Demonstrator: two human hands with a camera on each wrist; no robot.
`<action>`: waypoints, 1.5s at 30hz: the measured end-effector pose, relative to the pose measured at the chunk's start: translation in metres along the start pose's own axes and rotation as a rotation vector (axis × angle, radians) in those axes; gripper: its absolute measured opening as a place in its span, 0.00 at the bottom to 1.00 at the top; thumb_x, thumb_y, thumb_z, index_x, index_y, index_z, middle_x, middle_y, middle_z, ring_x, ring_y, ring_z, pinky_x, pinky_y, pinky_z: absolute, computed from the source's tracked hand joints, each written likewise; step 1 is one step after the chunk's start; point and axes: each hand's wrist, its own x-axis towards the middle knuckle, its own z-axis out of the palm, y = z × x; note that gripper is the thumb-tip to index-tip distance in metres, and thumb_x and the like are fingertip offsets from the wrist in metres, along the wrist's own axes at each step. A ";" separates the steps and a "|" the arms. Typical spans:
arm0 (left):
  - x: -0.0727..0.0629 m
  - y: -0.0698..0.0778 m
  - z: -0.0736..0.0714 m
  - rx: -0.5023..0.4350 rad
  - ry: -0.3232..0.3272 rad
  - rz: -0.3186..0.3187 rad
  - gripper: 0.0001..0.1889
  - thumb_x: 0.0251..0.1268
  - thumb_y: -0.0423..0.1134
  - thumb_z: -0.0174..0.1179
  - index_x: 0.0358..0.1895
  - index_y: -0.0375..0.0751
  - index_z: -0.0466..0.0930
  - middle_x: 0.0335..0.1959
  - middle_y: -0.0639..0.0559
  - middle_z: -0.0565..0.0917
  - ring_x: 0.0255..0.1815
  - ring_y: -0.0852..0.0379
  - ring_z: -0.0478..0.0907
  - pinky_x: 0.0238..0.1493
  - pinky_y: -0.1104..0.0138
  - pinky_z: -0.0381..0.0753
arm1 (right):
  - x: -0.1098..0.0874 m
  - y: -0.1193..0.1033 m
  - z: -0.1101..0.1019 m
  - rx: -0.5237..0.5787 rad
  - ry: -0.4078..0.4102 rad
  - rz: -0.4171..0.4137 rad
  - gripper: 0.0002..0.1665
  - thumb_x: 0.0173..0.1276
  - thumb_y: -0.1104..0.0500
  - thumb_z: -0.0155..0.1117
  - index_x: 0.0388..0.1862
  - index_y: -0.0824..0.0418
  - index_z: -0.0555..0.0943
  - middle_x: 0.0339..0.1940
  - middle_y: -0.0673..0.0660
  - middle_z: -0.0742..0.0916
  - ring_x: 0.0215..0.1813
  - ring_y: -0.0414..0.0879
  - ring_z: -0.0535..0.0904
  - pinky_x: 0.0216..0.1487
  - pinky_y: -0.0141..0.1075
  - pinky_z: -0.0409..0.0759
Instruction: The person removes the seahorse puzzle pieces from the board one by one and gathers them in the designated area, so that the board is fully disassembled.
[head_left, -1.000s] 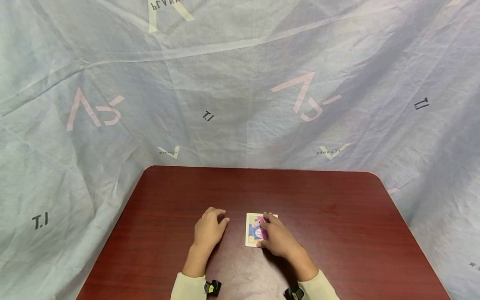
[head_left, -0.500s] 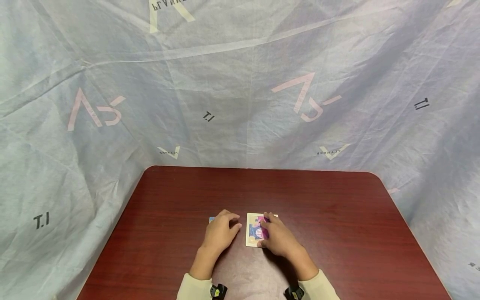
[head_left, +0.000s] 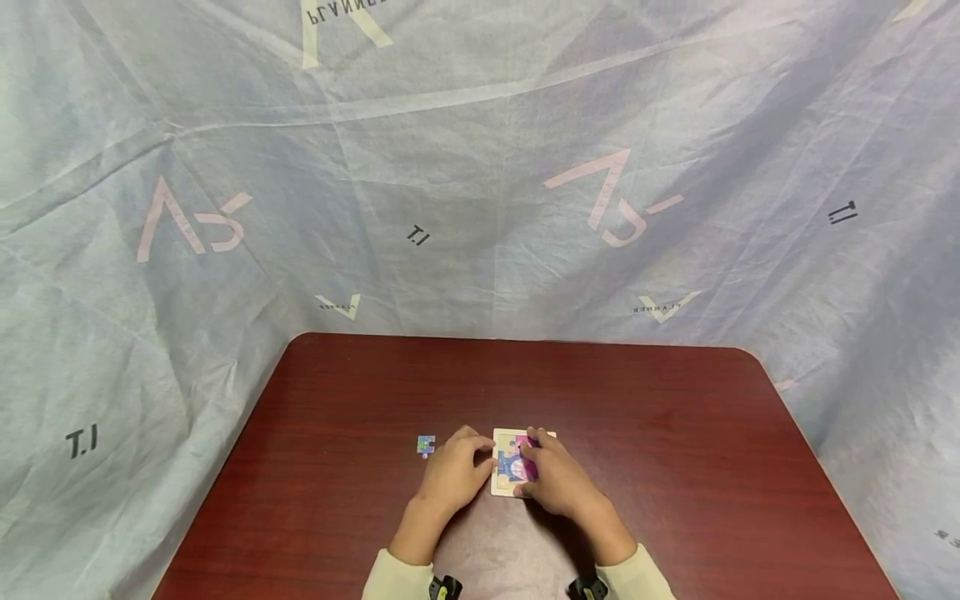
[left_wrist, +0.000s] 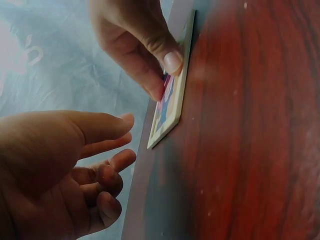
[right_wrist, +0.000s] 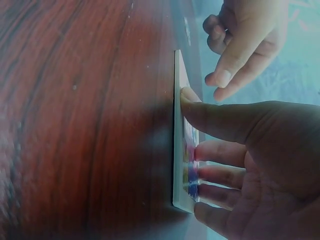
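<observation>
A small jigsaw puzzle board (head_left: 504, 492) with a cream frame and blue, pink and beige pieces lies flat on the table. My right hand (head_left: 558, 477) rests over its right part; in the right wrist view the thumb touches the near frame and fairly straight fingers touch the pieces. My left hand (head_left: 454, 472) hovers by the board's left edge, fingers loosely bent. Nothing shows between its thumb and index finger in the left wrist view. A loose blue puzzle piece (head_left: 426, 445) lies left of that hand. The right hand hides much of the board.
The dark red wooden table (head_left: 660, 467) has rounded far corners. Pale printed cloth (head_left: 480, 183) hangs behind it and along both sides. A black wrist camera (head_left: 446, 587) sits at the left cuff, and another black camera (head_left: 588, 587) at the right.
My left hand has moved rightward toward the board, uncovering the loose blue puzzle piece that it hid one second ago. The right hand and the puzzle board have stayed in place.
</observation>
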 end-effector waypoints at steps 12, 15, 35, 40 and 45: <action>0.004 0.006 0.011 0.036 -0.033 0.024 0.15 0.64 0.42 0.74 0.52 0.44 0.90 0.45 0.54 0.83 0.31 0.62 0.77 0.34 0.65 0.80 | 0.000 0.001 0.001 0.015 0.014 -0.013 0.42 0.55 0.55 0.85 0.66 0.73 0.81 0.79 0.72 0.73 0.81 0.72 0.65 0.78 0.62 0.67; 0.005 0.007 0.015 0.046 -0.039 0.022 0.16 0.64 0.43 0.74 0.54 0.43 0.90 0.46 0.54 0.80 0.31 0.63 0.76 0.35 0.64 0.80 | 0.000 0.002 0.002 0.015 0.018 -0.017 0.42 0.55 0.55 0.86 0.65 0.74 0.81 0.79 0.72 0.73 0.81 0.72 0.65 0.78 0.62 0.67; 0.004 0.015 0.026 0.097 -0.014 -0.033 0.18 0.60 0.41 0.78 0.52 0.40 0.90 0.45 0.48 0.80 0.42 0.50 0.86 0.45 0.55 0.86 | 0.000 0.000 0.000 0.001 0.022 -0.022 0.42 0.56 0.55 0.85 0.66 0.73 0.81 0.78 0.72 0.74 0.81 0.72 0.66 0.78 0.61 0.68; 0.005 0.015 0.027 0.107 -0.017 -0.049 0.17 0.58 0.41 0.78 0.50 0.42 0.89 0.44 0.48 0.81 0.41 0.49 0.86 0.44 0.55 0.86 | -0.001 -0.001 0.000 -0.004 0.019 -0.032 0.41 0.56 0.56 0.85 0.65 0.74 0.81 0.78 0.73 0.74 0.80 0.73 0.66 0.77 0.61 0.69; 0.006 0.017 0.027 0.142 -0.011 -0.042 0.17 0.59 0.42 0.78 0.49 0.43 0.88 0.44 0.48 0.81 0.42 0.48 0.86 0.43 0.55 0.86 | -0.001 0.000 0.000 -0.014 0.031 -0.038 0.40 0.55 0.56 0.86 0.63 0.74 0.82 0.77 0.73 0.75 0.80 0.73 0.67 0.77 0.61 0.70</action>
